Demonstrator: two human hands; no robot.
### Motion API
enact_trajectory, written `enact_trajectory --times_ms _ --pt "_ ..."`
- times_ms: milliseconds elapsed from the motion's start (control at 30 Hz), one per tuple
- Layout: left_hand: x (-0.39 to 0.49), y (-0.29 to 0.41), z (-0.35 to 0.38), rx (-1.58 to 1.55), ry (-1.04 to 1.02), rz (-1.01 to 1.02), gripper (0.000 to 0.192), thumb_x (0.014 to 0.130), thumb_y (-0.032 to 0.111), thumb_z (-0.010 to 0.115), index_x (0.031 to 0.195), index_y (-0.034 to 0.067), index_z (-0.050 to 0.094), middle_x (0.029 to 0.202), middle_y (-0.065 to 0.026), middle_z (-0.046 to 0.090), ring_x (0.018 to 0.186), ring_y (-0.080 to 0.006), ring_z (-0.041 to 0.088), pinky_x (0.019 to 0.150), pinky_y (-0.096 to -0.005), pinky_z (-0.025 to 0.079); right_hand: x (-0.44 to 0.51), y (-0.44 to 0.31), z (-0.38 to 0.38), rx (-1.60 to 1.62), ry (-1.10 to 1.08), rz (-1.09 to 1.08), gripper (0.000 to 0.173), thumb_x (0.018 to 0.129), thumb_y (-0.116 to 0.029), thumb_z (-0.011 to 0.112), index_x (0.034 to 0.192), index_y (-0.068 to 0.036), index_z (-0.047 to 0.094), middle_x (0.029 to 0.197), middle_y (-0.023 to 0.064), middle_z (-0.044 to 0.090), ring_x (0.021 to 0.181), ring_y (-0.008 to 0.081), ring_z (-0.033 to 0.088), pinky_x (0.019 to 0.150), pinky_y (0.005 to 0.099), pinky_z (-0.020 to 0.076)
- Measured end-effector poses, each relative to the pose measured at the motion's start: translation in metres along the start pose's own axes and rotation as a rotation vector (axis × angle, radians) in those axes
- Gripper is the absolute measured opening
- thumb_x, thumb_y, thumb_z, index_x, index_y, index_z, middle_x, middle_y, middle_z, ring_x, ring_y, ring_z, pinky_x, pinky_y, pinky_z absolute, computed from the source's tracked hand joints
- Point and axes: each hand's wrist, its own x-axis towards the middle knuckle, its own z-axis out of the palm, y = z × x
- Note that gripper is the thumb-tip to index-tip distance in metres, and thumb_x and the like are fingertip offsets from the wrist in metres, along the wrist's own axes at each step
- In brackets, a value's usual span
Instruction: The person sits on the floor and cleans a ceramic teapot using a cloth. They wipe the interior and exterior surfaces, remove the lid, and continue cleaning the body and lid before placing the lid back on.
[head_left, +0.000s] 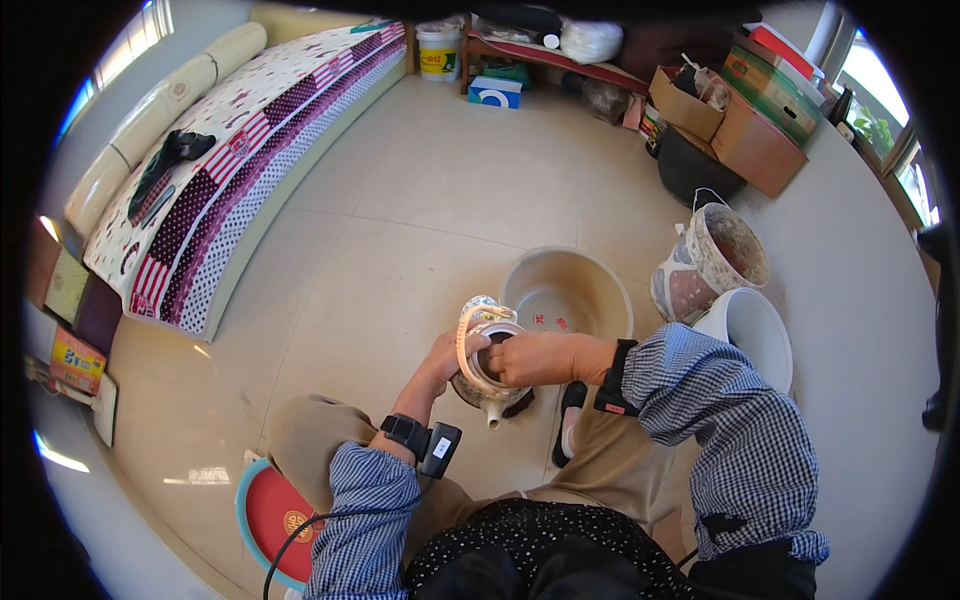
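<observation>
A patterned ceramic teapot (469, 390) sits in front of me, its spout (493, 414) pointing back towards my body. A tan overhead handle (465, 352) arches along its left side. My left hand (448, 354) grips the pot from the left, thumb over the rim. Fingers of my right hand (529, 356) reach into the round mouth, where the tips and anything between them are hidden. Just beyond is another patterned ceramic piece (478, 306), partly covered by the handle. A large beige basin (592, 281) with red writing inside stands behind the pot.
To the right stand a stained bucket (671, 281) and a white bucket (776, 337). A red tray (270, 499) with a blue rim lies at lower left. A bed (247, 150) runs along the left wall. Cardboard boxes (757, 154) are stacked at the far right.
</observation>
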Motion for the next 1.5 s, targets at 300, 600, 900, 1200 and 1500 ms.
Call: enact_trajectory --times_ms 300,600,900,1200,1500 --pt "0.018 -0.019 -0.01 0.316 0.004 0.006 0.055 0.077 0.031 0.072 0.128 0.009 0.063 0.116 -0.011 0.068 0.106 -0.0225 0.063 0.095 -0.0338 0.048 0.003 -0.016 0.092 -0.16 0.047 0.327 0.019 0.078 -0.009 0.061 0.093 -0.007 0.071 0.092 0.0113 0.07 0.085 0.0305 0.068 0.074 0.0338 0.0546" --pt "0.012 -0.012 -0.009 0.365 -0.057 0.038 0.059 0.077 0.032 0.073 0.128 0.005 0.062 0.115 -0.0101 0.067 0.103 -0.0197 0.063 0.093 -0.032 0.049 0.061 -0.008 0.182 -0.353 -0.801 0.445 0.042 0.086 -0.029 0.065 0.128 -0.026 0.065 0.14 0.0012 0.055 0.128 0.0222 0.051 0.103 0.0394 0.043" --pt "-0.001 -0.001 0.003 0.565 0.161 0.163 0.058 0.066 0.041 0.078 0.121 0.022 0.07 0.1 -0.0136 0.073 0.092 -0.0268 0.07 0.085 -0.0346 0.052 0.066 -0.009 0.082 0.193 -0.682 0.584 0.049 0.089 -0.029 0.061 0.137 -0.024 0.056 0.149 0.0041 0.047 0.134 0.0237 0.046 0.112 0.0375 0.0359" --pt "0.009 -0.004 -0.005 0.47 0.334 0.312 0.056 0.071 0.022 0.077 0.122 0.004 0.066 0.108 -0.0133 0.07 0.097 -0.0188 0.065 0.088 -0.031 0.05 0.049 -0.003 0.065 0.682 -0.082 0.911 0.029 0.083 -0.021 0.066 0.108 -0.007 0.068 0.11 0.0208 0.067 0.103 0.0355 0.064 0.092 0.0416 0.05" --pt "0.018 -0.014 -0.004 0.535 0.501 0.34 0.065 0.065 0.035 0.083 0.126 0.022 0.065 0.109 -0.0168 0.058 0.103 -0.0316 0.061 0.093 -0.0395 0.049 0.054 0.007 0.067 0.299 -0.403 0.876 0.05 0.07 -0.02 0.076 0.118 -0.008 0.068 0.117 0.0173 0.067 0.111 0.0335 0.061 0.099 0.0418 0.0447"
